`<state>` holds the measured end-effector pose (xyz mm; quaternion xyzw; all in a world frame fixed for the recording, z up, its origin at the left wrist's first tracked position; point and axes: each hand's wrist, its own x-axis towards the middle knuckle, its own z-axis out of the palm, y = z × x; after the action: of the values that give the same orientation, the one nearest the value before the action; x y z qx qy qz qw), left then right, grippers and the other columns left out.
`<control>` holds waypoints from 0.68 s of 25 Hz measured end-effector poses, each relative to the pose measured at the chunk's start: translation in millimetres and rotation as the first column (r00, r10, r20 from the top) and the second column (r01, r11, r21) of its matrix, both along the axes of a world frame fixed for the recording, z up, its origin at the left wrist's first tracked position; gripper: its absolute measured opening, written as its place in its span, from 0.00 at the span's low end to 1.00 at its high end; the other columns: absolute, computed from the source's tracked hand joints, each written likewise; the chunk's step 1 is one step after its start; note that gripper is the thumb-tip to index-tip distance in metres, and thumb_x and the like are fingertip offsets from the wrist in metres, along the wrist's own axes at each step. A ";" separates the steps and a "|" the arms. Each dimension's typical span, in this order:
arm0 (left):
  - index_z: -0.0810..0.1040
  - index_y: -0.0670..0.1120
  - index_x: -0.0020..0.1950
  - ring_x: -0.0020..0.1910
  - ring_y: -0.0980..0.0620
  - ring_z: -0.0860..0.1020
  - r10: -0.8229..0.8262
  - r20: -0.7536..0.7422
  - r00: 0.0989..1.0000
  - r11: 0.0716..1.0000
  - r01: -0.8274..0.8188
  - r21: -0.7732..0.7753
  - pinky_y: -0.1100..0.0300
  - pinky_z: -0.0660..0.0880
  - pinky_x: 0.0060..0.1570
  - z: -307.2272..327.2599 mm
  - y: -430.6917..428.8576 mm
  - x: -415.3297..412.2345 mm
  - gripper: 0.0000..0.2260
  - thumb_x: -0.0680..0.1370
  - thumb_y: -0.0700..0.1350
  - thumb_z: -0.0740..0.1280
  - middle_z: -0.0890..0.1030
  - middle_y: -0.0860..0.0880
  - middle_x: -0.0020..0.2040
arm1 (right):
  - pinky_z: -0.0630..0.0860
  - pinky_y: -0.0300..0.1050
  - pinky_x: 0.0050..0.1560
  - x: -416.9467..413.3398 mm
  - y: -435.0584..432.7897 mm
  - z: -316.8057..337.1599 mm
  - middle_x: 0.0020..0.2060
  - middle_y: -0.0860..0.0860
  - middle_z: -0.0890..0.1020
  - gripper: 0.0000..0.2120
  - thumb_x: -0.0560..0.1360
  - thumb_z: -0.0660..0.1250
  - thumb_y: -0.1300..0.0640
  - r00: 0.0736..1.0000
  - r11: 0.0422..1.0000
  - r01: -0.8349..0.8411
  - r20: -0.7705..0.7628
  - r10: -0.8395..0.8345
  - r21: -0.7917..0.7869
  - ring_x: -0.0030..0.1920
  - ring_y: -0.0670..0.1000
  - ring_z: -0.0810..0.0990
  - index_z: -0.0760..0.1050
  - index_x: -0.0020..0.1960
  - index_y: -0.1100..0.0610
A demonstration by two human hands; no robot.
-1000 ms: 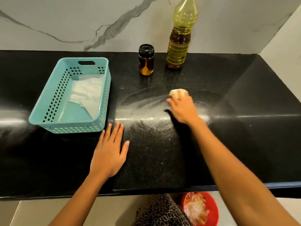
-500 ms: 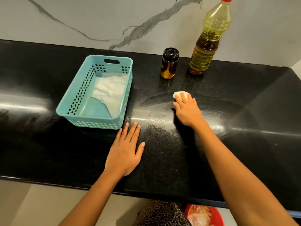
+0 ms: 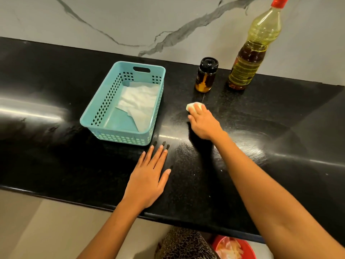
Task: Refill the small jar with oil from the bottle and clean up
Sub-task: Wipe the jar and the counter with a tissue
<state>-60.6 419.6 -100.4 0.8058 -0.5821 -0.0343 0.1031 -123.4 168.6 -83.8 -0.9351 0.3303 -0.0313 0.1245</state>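
You've got a glossy black speckled stone tabletop, smeared in places. Marble-look wall, matt. Perforated teal plastic basket holding crumpled paper. Clear plastic bottle; jar with shiny black lid.

Left hand flat, fingers spread; right hand curled, palm down

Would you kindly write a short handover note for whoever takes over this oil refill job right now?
Left hand: flat and open on the black stone counter, holding nothing.
Right hand: pressing a small pale wad of tissue onto the counter, in front of the jar.
Small glass jar with black lid: capped, oil inside, upright near the wall.
Tall plastic oil bottle with red cap: capped, upright, right of the jar.
Teal plastic basket: left of the jar, white tissue inside.
Done: refill appears finished.
Left: finish wiping the smeared streaks, discard the wad.
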 end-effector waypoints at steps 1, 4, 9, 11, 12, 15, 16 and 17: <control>0.53 0.48 0.75 0.75 0.50 0.47 0.001 -0.002 1.000 1.000 -0.001 -0.006 0.55 0.42 0.72 0.8 7.6 -1.2 0.26 0.79 0.58 0.45 0.55 0.51 0.75 | 0.60 0.52 0.66 11.9 4.8 1.9 0.70 0.58 0.62 0.18 0.81 0.50 0.55 1.000 1.000 -0.017 -0.001 0.017 0.003 0.69 0.59 0.59 0.62 0.68 0.58; 0.58 0.48 0.74 0.75 0.49 0.51 0.004 0.005 1.000 1.000 -0.004 -0.010 0.53 0.48 0.73 -0.5 34.1 -3.9 0.26 0.79 0.57 0.46 0.58 0.50 0.74 | 0.57 0.52 0.68 13.8 58.9 -6.7 0.71 0.58 0.61 0.20 0.80 0.51 0.54 0.991 0.991 -0.130 0.034 0.132 -0.036 0.70 0.60 0.57 0.60 0.71 0.59; 0.65 0.46 0.71 0.73 0.46 0.59 0.018 0.045 0.999 0.999 -0.016 -0.042 0.52 0.54 0.70 -2.8 63.1 -8.8 0.24 0.79 0.54 0.51 0.65 0.49 0.72 | 0.38 0.44 0.74 -65.6 170.7 -17.7 0.76 0.51 0.51 0.24 0.80 0.46 0.49 0.925 0.927 -0.372 0.064 0.374 -0.037 0.76 0.53 0.44 0.53 0.75 0.54; 0.66 0.46 0.71 0.72 0.46 0.60 0.025 0.056 0.998 0.998 -0.022 -0.059 0.52 0.55 0.69 -4.7 65.3 -9.7 0.23 0.79 0.53 0.51 0.67 0.49 0.71 | 0.35 0.40 0.72 -92.6 162.3 -16.9 0.75 0.48 0.50 0.24 0.80 0.45 0.48 0.921 0.921 -0.388 0.030 0.389 -0.045 0.75 0.51 0.44 0.53 0.75 0.52; 0.66 0.46 0.71 0.72 0.46 0.60 0.028 0.062 0.998 0.998 -0.024 -0.065 0.52 0.55 0.69 -4.9 69.0 -11.0 0.23 0.79 0.53 0.51 0.67 0.49 0.71 | 0.35 0.40 0.72 -100.6 148.8 -15.8 0.75 0.48 0.50 0.23 0.81 0.47 0.49 0.941 0.940 -0.336 0.021 0.338 -0.051 0.75 0.51 0.44 0.53 0.75 0.52; 0.65 0.46 0.71 0.72 0.46 0.61 0.048 0.079 0.996 0.997 -0.043 -0.069 0.52 0.55 0.69 -6.2 75.7 -14.5 0.23 0.79 0.53 0.50 0.66 0.49 0.71 | 0.44 0.47 0.74 -91.0 92.1 -8.5 0.76 0.51 0.52 0.22 0.82 0.49 0.54 0.999 0.999 -0.043 -0.022 0.043 -0.006 0.76 0.54 0.47 0.53 0.75 0.54; 0.65 0.46 0.71 0.72 0.46 0.61 0.058 0.081 0.995 0.996 -0.052 -0.070 0.52 0.55 0.69 -6.4 76.2 -15.7 0.22 0.79 0.53 0.49 0.66 0.49 0.71 | 0.48 0.50 0.73 -79.3 77.8 -4.5 0.76 0.53 0.54 0.22 0.82 0.49 0.54 0.999 1.000 0.028 -0.028 -0.028 -0.005 0.75 0.55 0.48 0.55 0.75 0.55; 0.65 0.46 0.71 0.72 0.45 0.62 0.066 0.084 0.994 0.996 -0.060 -0.071 0.51 0.55 0.69 -6.2 76.8 -17.1 0.22 0.79 0.52 0.49 0.67 0.49 0.71 | 0.52 0.51 0.72 -65.8 73.0 -1.4 0.75 0.54 0.56 0.21 0.82 0.49 0.54 0.998 0.998 0.049 -0.024 -0.049 -0.027 0.74 0.56 0.51 0.56 0.74 0.56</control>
<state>-77.7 496.4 -106.6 0.8205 -0.5611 0.0239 0.1065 -189.2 241.6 -85.2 -0.9286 0.3541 -0.0271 0.1072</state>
